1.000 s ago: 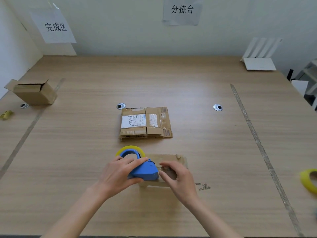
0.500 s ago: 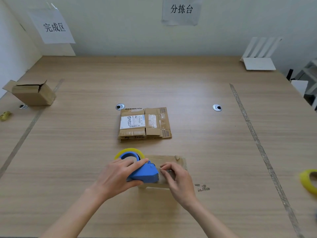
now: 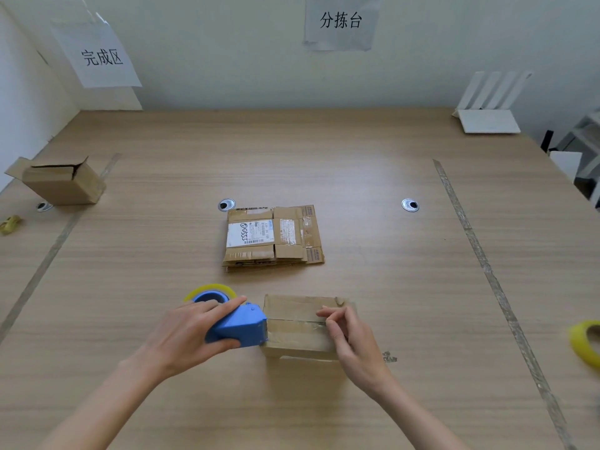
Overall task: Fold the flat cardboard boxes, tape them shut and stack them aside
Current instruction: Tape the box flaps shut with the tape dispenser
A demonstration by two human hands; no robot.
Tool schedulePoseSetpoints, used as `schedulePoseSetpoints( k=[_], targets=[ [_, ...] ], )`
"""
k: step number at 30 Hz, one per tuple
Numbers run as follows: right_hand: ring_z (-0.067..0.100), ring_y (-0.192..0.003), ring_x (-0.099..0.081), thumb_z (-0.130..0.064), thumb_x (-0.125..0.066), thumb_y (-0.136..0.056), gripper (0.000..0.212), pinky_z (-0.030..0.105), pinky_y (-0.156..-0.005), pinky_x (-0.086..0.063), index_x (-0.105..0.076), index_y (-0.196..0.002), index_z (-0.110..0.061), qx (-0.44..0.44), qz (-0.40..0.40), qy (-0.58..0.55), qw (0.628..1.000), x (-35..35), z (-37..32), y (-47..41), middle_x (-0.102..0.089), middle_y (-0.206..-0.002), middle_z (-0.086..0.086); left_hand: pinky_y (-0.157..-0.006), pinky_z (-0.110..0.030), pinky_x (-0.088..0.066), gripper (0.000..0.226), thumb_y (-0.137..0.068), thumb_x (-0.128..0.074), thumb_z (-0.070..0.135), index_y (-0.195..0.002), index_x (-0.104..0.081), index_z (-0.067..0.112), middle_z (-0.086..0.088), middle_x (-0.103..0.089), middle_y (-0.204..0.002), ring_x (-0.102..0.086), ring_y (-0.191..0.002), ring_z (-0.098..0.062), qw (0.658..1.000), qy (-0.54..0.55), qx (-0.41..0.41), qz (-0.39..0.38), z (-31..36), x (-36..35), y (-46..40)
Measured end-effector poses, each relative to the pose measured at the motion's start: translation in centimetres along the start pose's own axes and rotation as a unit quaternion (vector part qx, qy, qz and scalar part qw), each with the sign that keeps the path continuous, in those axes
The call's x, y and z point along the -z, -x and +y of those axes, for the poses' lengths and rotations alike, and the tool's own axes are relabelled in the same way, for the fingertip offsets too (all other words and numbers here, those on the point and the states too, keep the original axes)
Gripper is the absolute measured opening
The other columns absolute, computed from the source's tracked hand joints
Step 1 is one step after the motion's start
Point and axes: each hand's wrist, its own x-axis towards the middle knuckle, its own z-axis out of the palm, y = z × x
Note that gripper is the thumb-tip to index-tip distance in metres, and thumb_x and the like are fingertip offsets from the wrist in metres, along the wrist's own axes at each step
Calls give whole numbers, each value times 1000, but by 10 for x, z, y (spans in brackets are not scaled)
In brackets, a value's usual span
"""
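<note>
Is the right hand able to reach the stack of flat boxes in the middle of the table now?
Probably yes. The table between the right hand and the stack of flat boxes is bare, but its fingers now pinch the tape on the folded box, so it must let go first.

A wide wooden bench (image 3: pixel 357 164) meets a pale wall (image 3: pixel 227 60) at the far edge. Two paper signs (image 3: pixel 341 21) hang there; a white stand (image 3: pixel 488 120) sits far right.
</note>
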Motion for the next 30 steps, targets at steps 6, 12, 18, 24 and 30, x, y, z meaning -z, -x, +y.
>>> schedulePoseSetpoints(
  k=[6,12,18,24,30],
  targets=[
    [0,-120,-60,-17,-50,-107,14,14,-96,-42,-53,-93,-17,-35,1,-34,999,11,0,0,-71,-117,-20,-70,-29,-50,84,-73,-33,82,-151,-28,52,21,-60,-104,-60,-89,-9,997,14,51,-59,-13,2,-2],
    [-1,-108,-66,-22,-45,-108,19,14,-83,-45,-49,-90,-18,-61,56,-45,996,15,-1,-1,-75,-106,-17,-70,-20,-45,80,-70,-35,82,-146,-22,64,32,-56,-124,-58,-98,-2,994,11,73,-75,-20,6,-2],
    [4,-97,-69,-47,-63,-95,24,30,-82,-55,-52,-85,-29,-53,52,15,997,17,-5,3,-73,-100,-13,-70,-19,-41,73,-82,-58,70,-149,-29,58,30,-58,-128,-58,-107,-2,994,-4,87,-71,-21,5,-15],
    [2,-97,-68,-36,-64,-98,18,29,-82,-54,-52,-86,-30,-53,133,23,989,10,1,7,-70,-101,-22,-64,-12,-35,74,-82,-57,71,-149,-29,56,27,-61,-120,-52,-88,2,989,13,98,-106,-14,3,-25],
    [-5,-112,-65,-26,-61,-101,19,5,-84,-45,-51,-84,-22,-86,151,-60,983,10,5,9,-74,-104,-20,-75,-17,-45,78,-74,-55,74,-147,-33,56,29,-61,-117,-55,-94,4,987,36,82,-134,-9,7,-41]
  ],
)
